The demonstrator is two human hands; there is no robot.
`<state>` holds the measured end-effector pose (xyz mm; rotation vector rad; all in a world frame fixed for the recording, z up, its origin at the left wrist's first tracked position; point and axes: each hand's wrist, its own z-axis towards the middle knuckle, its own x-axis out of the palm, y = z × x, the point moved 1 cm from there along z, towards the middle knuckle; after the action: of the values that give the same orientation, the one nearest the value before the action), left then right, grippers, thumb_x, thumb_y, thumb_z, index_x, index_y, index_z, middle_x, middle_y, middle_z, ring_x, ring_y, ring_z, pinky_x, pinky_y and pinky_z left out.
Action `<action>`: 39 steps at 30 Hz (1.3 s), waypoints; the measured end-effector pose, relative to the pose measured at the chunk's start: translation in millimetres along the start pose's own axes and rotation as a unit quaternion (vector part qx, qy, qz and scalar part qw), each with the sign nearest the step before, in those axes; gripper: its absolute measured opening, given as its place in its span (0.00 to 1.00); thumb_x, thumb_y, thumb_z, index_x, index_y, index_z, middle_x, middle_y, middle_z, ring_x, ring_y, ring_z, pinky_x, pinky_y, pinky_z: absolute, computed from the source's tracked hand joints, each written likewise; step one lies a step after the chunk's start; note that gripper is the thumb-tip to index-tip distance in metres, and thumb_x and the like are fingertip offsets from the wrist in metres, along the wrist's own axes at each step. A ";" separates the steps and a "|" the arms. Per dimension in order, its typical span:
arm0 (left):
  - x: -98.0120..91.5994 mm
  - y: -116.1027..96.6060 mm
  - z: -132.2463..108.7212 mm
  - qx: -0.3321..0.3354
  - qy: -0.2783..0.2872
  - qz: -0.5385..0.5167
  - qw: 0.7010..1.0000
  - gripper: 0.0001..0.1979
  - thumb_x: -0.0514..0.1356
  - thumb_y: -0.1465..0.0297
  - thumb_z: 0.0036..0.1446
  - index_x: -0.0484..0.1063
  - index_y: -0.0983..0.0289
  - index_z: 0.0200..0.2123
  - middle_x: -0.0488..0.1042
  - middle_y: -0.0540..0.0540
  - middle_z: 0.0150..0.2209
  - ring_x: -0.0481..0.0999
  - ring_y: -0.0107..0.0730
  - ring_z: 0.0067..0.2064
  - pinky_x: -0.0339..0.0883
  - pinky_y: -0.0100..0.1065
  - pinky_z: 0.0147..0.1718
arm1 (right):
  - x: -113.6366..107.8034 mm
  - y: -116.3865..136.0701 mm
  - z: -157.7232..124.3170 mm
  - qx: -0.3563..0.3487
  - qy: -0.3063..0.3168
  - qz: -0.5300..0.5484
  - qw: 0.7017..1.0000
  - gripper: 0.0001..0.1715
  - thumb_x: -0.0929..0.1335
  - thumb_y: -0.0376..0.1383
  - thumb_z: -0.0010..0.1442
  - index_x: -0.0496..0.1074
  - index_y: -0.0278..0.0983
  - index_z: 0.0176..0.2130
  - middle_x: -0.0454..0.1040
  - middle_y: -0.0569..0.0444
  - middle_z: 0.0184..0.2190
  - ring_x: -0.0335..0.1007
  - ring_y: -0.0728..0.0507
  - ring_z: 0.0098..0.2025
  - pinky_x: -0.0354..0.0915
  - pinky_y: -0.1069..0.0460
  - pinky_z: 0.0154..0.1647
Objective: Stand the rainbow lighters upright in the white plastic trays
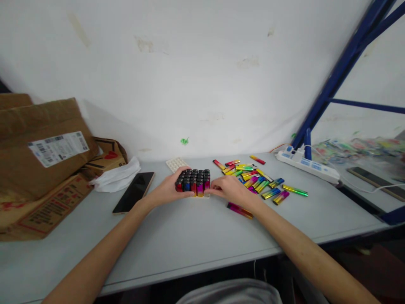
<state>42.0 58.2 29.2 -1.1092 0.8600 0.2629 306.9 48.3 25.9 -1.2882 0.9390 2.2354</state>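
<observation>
A tight block of lighters (196, 181) with black tops and shiny red, blue and purple bodies stands upright in rows near the middle of the table. The pale edge of a tray (202, 196) shows beneath its front. My left hand (171, 186) is wrapped round the block's left side, thumb along the front. At the front right corner, my right hand (226, 188) has its fingertips pinched against the tray; the exact grip is partly hidden. Loose metallic lighters (251, 181) lie heaped beyond my right hand. One purple and orange lighter (239, 210) lies nearer, beside my right forearm.
A white dimpled tray (177, 164) lies behind the block. To the left are a dark phone (134, 193), crumpled white paper (117, 175) and cardboard boxes (47, 143). A power strip (306, 166) with cables sits at right, beside a blue metal frame (329, 80). The wall closes the back.
</observation>
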 end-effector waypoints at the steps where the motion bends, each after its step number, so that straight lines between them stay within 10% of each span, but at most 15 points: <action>1: 0.1 0.8 0.2 0.001 0.000 0.001 1.000 0.44 0.70 0.51 0.51 0.58 0.61 0.65 0.75 0.60 0.57 0.78 0.51 0.55 0.71 0.45 0.56 | -7.1 -6.2 -2.3 0.006 -0.007 -0.009 1.000 0.29 0.64 0.54 0.71 0.76 0.38 0.27 0.72 0.53 0.21 0.65 0.46 0.24 0.55 0.51 0.30; 6: 0.9 2.2 0.7 0.005 0.002 -0.015 1.000 0.43 0.70 0.52 0.52 0.58 0.60 0.65 0.75 0.61 0.58 0.78 0.52 0.56 0.70 0.48 0.57 | -59.5 -77.2 -33.0 0.157 -0.167 -0.115 0.967 0.17 0.64 0.41 0.72 0.78 0.36 0.38 0.79 0.47 0.33 0.72 0.41 0.33 0.62 0.49 0.39; 12: 0.4 -1.2 0.4 0.000 0.001 -0.010 1.000 0.43 0.70 0.51 0.51 0.59 0.60 0.64 0.75 0.59 0.58 0.78 0.51 0.55 0.71 0.45 0.56 | -82.5 -140.6 -72.3 0.222 -0.002 -0.135 0.966 0.10 0.71 0.34 0.62 0.82 0.37 0.43 0.81 0.45 0.42 0.77 0.39 0.43 0.68 0.47 0.47; 32: 0.2 1.8 0.4 -0.001 0.003 0.012 1.000 0.45 0.70 0.50 0.51 0.57 0.61 0.66 0.76 0.60 0.58 0.78 0.50 0.55 0.71 0.43 0.56 | -76.1 -140.3 -63.3 0.120 0.110 -0.038 0.986 0.12 0.71 0.33 0.57 0.82 0.38 0.42 0.82 0.48 0.43 0.76 0.37 0.49 0.67 0.43 0.55; 39: -0.3 0.2 0.0 -0.001 0.000 0.012 1.000 0.44 0.70 0.50 0.51 0.58 0.61 0.65 0.76 0.60 0.57 0.78 0.50 0.55 0.71 0.44 0.56 | -81.2 -120.1 -64.5 0.155 -0.039 0.041 0.986 0.21 0.68 0.50 0.66 0.79 0.37 0.44 0.81 0.47 0.41 0.76 0.39 0.40 0.70 0.46 0.43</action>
<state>41.7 58.4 29.3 -1.1014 0.8723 0.2835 461.1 85.4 31.0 -1.0310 1.2717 2.0779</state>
